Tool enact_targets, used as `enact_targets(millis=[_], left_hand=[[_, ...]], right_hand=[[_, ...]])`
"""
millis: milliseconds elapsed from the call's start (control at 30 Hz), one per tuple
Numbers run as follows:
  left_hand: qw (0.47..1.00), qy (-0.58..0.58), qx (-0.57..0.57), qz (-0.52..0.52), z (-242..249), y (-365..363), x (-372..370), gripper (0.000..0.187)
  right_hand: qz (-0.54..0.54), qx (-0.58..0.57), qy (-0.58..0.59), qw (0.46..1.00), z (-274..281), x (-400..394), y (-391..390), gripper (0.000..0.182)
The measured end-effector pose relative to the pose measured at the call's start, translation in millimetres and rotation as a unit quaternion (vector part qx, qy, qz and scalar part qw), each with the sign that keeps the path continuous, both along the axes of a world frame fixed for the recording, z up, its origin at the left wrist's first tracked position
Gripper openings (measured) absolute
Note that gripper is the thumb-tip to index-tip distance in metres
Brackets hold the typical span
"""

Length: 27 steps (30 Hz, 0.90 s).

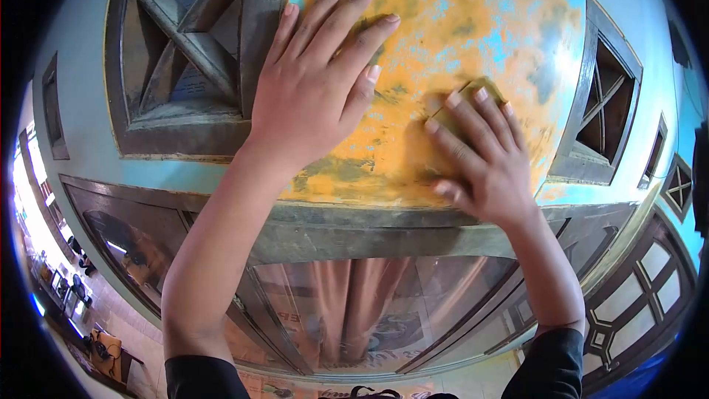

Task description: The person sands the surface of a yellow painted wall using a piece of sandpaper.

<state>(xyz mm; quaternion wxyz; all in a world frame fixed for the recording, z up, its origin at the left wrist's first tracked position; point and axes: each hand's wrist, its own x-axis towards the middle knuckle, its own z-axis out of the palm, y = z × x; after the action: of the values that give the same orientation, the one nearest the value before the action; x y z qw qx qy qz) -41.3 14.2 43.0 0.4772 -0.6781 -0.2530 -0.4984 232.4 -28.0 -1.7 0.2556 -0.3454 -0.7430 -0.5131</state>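
My left hand (317, 66) lies flat with spread fingers on the wall, beside the dark wooden frame, and holds nothing. The wall (413, 52) shows patchy orange, turquoise and grey paint. Lower to the right, my right hand (484, 155) presses a brownish sanding sheet (476, 91) against the orange surface. Its fingers lie over the sheet, whose upper edge sticks out past the fingertips; the rest is hidden under the hand.
Wooden vents with crossed bars flank the patch at left (185, 44) and right (605, 107). Below runs a dark wooden beam (369, 233) above a glass window (354, 303) with curtains. A panelled door (635, 303) stands at lower right, and a brown chair (105, 351) at lower left.
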Motion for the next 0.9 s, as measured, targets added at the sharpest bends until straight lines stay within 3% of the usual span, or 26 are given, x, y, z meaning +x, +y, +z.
enact_targets(millis=[133, 233, 333, 400, 500, 533, 667, 800, 900], left_hand=[[1.000, -0.003, 0.004, 0.005, 0, 1, 0, 0.048], [1.000, -0.002, 0.006, 0.009, -1, 0, 1, 0.048], [1.000, 0.000, 0.013, 0.012, 0, 2, 0, 0.048], [1.000, 0.000, 0.014, 0.015, 0, 0, 2, 0.048], [1.000, 0.002, 0.014, 0.020, 0, -4, 3, 0.048], [1.000, 0.001, 0.015, 0.017, 0, -2, 2, 0.049], [1.000, 0.001, 0.016, 0.019, 0, 0, 1, 0.049], [0.999, -0.003, 0.025, 0.022, 0, 1, 2, 0.048], [0.999, 0.000, 0.022, 0.028, 0, -2, 3, 0.048]], right_hand=[[0.040, -0.034, -0.047, 0.998, -36, -13, 3, 0.065], [0.025, -0.006, -0.126, 0.992, -28, -1, 9, 0.068], [0.015, 0.031, -0.010, 0.999, 2, 3, 5, 0.070], [0.033, 0.030, 0.020, 0.999, -8, -2, 3, 0.068], [0.062, -0.027, -0.136, 0.988, -48, -5, 5, 0.064], [0.077, -0.023, -0.140, 0.987, -43, -2, 9, 0.064], [0.031, 0.026, 0.028, 0.999, 8, 15, 4, 0.068], [0.047, -0.058, -0.054, 0.996, -34, -7, 2, 0.071], [0.038, -0.056, -0.095, 0.993, -23, 6, 5, 0.068]])
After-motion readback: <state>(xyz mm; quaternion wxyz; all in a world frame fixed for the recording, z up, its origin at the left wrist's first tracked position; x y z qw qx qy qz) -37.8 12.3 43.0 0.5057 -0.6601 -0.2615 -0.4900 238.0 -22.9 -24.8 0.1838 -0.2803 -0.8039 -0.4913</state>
